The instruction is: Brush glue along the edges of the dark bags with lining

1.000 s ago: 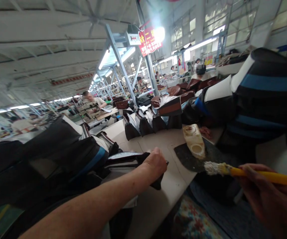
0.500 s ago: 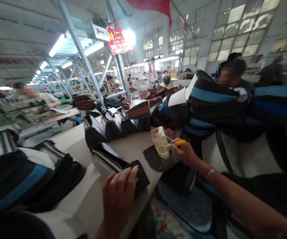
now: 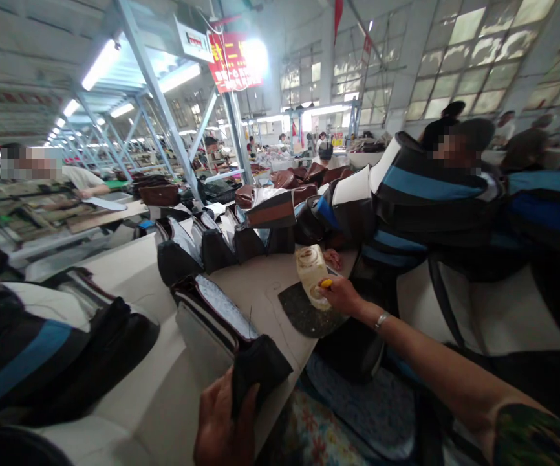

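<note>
The pale tabletop carries a dark mat, an open black bag near its front edge, and a row of black bags beyond.

The single camera sits on the person's head, facing forward and down across a pale, smooth-topped work table. The bare left hand is nearest the lens, at seven o'clock; the bare right hand lies farther out, at four. Far off stand multi-paned, metal-framed windows at two o'clock.
</note>
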Demonstrator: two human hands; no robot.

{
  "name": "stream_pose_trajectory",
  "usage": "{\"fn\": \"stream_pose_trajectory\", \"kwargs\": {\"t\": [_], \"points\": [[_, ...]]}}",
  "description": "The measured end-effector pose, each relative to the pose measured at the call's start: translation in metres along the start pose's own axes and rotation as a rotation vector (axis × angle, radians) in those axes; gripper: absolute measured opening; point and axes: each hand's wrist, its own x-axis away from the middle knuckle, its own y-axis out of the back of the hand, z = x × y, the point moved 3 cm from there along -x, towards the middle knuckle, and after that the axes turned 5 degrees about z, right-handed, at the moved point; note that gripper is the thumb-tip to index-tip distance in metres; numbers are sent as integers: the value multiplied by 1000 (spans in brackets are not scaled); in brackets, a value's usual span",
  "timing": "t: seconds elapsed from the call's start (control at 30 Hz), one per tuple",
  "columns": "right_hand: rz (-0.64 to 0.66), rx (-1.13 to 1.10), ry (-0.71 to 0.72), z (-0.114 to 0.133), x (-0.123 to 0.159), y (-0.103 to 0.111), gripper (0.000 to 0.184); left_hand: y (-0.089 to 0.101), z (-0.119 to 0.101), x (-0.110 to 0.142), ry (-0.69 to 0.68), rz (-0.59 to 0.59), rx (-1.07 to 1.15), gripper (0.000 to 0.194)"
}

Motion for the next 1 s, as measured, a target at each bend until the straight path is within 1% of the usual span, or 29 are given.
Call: {"fn": "stream_pose_trajectory", "kwargs": {"t": [0.1,0.23,0.33,0.43,0.5,0.63,0.73,0.8,0.87,0.93,1.0], "points": [[-15,-11,24,4,5,5,18,8,2,-12,33,45,37,29],[63,-37,116,16,22,13,15,28,-6,-32,-55,139,8,26],[85,-56,150,21,31,23,13,39,-7,-37,-63,175,24,27],[41,-78,140,21,33,29,14,41,-7,-38,-42,167,78,29],[26,-87,132,21,35,28,16,39,-10,-39,-31,161,133,30],[76,-93,144,28,45,22,13,37,-18,-45,16,175,229,30],[68,-115,133,39,50,29,12,39,-22,-50,72,209,297,31],[28,-144,109,51,47,43,13,39,-23,-54,95,227,341,32],[-38,-178,82,72,38,63,18,39,-24,-58,118,261,380,32],[-112,-220,78,104,28,86,24,37,-25,-61,139,303,422,31],[-160,-299,113,144,20,107,27,36,-27,-63,147,324,453,32]]}}
